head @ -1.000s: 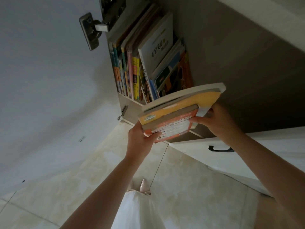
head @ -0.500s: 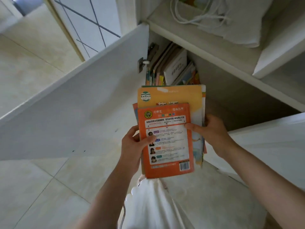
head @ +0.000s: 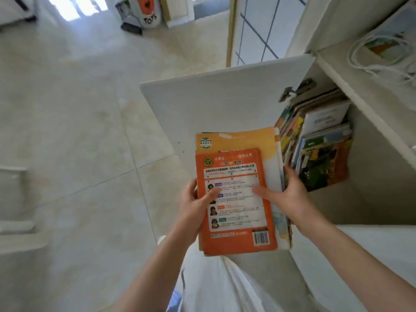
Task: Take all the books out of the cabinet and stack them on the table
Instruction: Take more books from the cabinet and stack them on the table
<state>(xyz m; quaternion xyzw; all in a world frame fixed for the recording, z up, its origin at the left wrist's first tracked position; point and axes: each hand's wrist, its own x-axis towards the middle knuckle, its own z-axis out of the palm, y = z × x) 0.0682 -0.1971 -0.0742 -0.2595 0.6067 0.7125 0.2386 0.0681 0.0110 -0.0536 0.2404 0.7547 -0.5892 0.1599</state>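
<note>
Books lifted clear; more fill cabinet.

Pale tiled floor, a far "TOYS" bin, white cords on the upper shelf

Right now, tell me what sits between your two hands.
Head view: the stack of books, orange book on top, fills the stretch between the left hand and the right hand; both grip it.

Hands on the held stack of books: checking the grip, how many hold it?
2. The left hand grips the left edge of the orange-covered stack of books, thumb on top; the right hand grips its right edge. Fingers underneath are hidden.
</note>
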